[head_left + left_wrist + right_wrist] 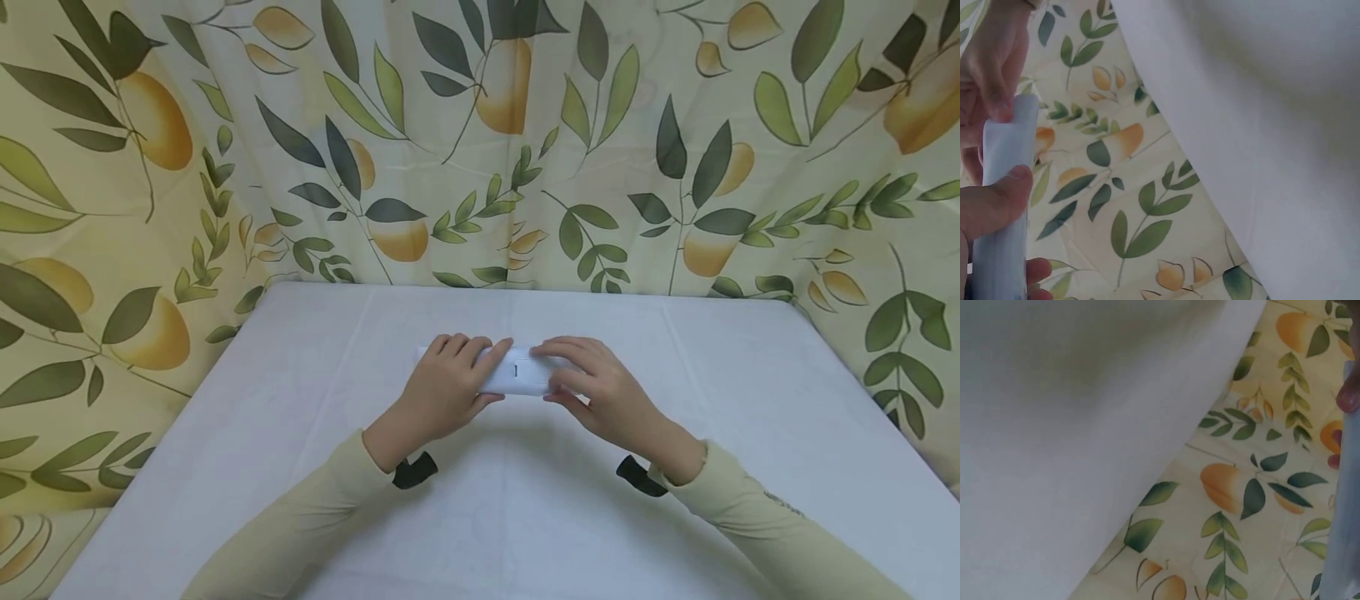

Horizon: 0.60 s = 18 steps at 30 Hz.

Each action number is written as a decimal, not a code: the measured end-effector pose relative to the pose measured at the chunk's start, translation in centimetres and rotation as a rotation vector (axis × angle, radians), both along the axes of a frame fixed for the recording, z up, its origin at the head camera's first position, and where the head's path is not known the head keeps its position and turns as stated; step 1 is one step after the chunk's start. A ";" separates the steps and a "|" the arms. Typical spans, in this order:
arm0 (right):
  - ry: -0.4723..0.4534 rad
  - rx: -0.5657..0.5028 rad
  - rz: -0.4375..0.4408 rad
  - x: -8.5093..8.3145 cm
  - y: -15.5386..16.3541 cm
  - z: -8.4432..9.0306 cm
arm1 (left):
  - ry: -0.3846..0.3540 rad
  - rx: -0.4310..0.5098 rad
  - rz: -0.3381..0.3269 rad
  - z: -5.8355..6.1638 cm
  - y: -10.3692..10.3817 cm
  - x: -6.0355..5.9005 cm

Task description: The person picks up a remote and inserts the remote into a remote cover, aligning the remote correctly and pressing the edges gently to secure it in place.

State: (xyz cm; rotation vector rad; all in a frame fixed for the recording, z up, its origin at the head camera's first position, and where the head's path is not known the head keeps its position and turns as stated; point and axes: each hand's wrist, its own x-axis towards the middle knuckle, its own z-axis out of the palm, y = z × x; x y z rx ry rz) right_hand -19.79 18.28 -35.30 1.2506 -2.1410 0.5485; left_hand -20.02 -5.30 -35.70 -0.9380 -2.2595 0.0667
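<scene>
A slim, long white box with a small dark mark on its face is held level between both hands, above the white-covered table. My left hand grips its left part, fingers over the top and thumb along the near side. At the other end my right hand holds it between curled fingers and thumb. In the left wrist view the white box stands lengthwise, the left thumb pressed on its face. Only a strip of the box shows at the right edge of the right wrist view.
A white cloth covers the table under the hands. Behind and to the left hangs a curtain printed with leaves and orange fruit. Black straps sit at both wrists.
</scene>
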 end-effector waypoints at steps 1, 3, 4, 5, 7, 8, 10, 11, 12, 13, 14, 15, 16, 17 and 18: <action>-0.016 -0.006 0.007 0.1 -0.1 -0.1 | 0.026 -0.002 -0.011 0.0 0.1 0.1; -0.048 -0.028 0.019 0.3 -0.4 -0.1 | 0.070 0.001 -0.027 0.0 0.5 0.2; -0.060 -0.051 0.027 0.3 -0.5 -0.1 | 0.081 0.003 -0.032 0.1 0.6 0.3; -0.065 -0.078 0.037 0.4 -0.6 -0.1 | 0.086 0.009 -0.037 0.1 0.7 0.3; -0.088 -0.132 0.040 0.5 -0.8 -0.1 | 0.078 0.019 -0.041 0.2 0.9 0.4; -0.103 -0.164 0.045 0.5 -0.9 -0.1 | 0.072 0.025 -0.038 0.3 0.9 0.5; -0.132 -0.211 0.047 0.6 -1.0 -0.1 | 0.058 0.034 -0.031 0.3 0.9 0.6; -0.147 -0.221 0.043 0.6 -1.1 -0.1 | 0.055 0.037 -0.027 0.3 0.8 0.6; -0.166 -0.226 0.036 0.6 -1.1 -0.1 | 0.052 0.038 -0.021 0.3 0.8 0.6; -0.180 -0.230 0.033 0.6 -1.1 0.0 | 0.051 0.040 -0.014 0.3 0.7 0.6; -0.188 -0.231 0.030 0.5 -1.1 0.0 | 0.049 0.044 -0.008 0.3 0.6 0.6; -0.195 -0.233 0.028 0.5 -1.0 0.1 | 0.044 0.047 -0.004 0.2 0.6 0.6; -0.195 -0.232 0.026 0.4 -1.0 0.3 | 0.043 0.048 -0.003 0.2 0.6 0.6; -0.184 -0.226 0.018 0.4 -0.9 0.4 | 0.042 0.048 -0.002 0.2 0.5 0.6; -0.161 -0.214 0.002 0.2 -0.8 0.5 | 0.044 0.050 -0.003 0.2 0.5 0.6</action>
